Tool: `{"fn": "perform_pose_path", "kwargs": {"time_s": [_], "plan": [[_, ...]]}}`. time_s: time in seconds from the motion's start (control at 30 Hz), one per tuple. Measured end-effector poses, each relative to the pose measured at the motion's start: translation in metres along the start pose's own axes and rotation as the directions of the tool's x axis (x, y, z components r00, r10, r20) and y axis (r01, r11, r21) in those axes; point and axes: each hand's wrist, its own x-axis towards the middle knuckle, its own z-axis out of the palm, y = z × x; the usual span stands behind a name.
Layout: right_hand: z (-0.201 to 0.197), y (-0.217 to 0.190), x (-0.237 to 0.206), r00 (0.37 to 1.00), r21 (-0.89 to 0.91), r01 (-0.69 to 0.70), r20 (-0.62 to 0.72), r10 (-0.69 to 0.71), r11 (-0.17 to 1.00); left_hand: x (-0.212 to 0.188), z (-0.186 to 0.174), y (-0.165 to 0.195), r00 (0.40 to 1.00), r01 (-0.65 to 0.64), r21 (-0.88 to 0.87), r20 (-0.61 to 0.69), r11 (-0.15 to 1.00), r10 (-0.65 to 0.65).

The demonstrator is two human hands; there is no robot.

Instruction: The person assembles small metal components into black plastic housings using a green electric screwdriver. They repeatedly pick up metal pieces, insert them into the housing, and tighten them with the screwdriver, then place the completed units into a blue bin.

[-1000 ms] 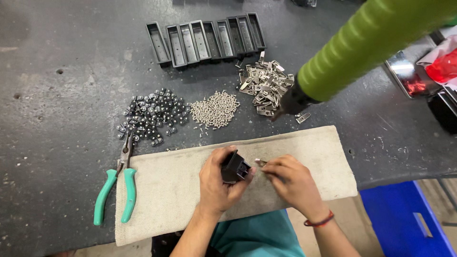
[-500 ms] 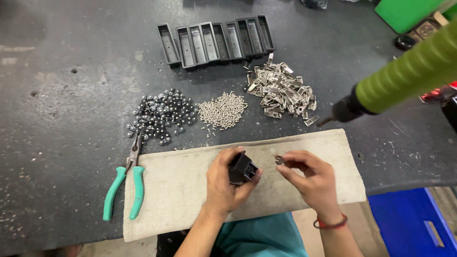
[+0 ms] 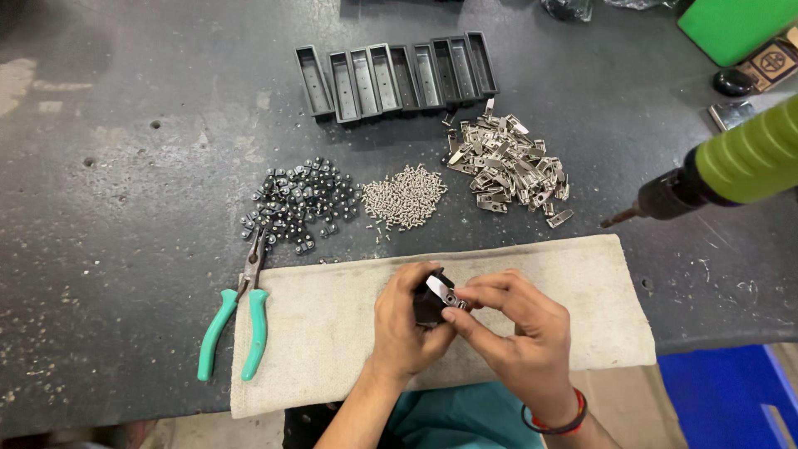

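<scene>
the left hand (image 3: 407, 328) is wrapped around a small black housing (image 3: 428, 306), fingers curled tight on it, holding it just above the beige cloth (image 3: 332, 333) near the cloth's middle. the right hand (image 3: 515, 337) comes in from the other side, thumb and forefinger pinched on a small silver metal clip (image 3: 440, 289) that sits against the top of the housing. the clip's long axis runs on a slant, its upper end toward the far left and its lower end toward the right hand's fingertips; how the housing itself points is hard to tell, the hands cover most of it. a red band (image 3: 555, 422) rings the right wrist. off the cloth's left edge lie pliers with teal handles (image 3: 237, 328), jaws pointing away toward a heap of small black parts (image 3: 295, 204). just beside that heap is a pile of small silver screws (image 3: 405, 195), then a pile of silver metal clips (image 3: 507, 162) further right. behind them stands a row of black trays (image 3: 395, 76), side by side. a green power screwdriver (image 3: 719, 170) hangs over the table on the right, its bit pointing left and slightly down, well apart from both hands.
</scene>
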Motion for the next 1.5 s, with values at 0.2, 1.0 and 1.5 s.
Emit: {"fn": "perform_pose_path", "kwargs": {"time_s": [0.2, 1.0, 1.5], "plan": [[0.004, -0.005, -0.003, 0.999, -0.026, -0.028, -0.023, 0.027, 0.999, 0.007, -0.01, 0.021, 0.99, 0.138, -0.254, 0.036, 0.957, -0.133], [0.007, 0.105, 0.067, 0.938, -0.071, -0.261, 0.215, 0.27, 0.963, 0.014, -0.015, 0.012, 0.992, -0.128, -0.118, -0.004, 0.985, 0.128], [0.038, 0.166, 0.126, 0.86, -0.253, 0.115, 0.51, 0.031, 0.961, 0.018, -0.011, -0.004, 0.983, -0.185, -0.14, -0.021, 0.973, 0.184]]}}
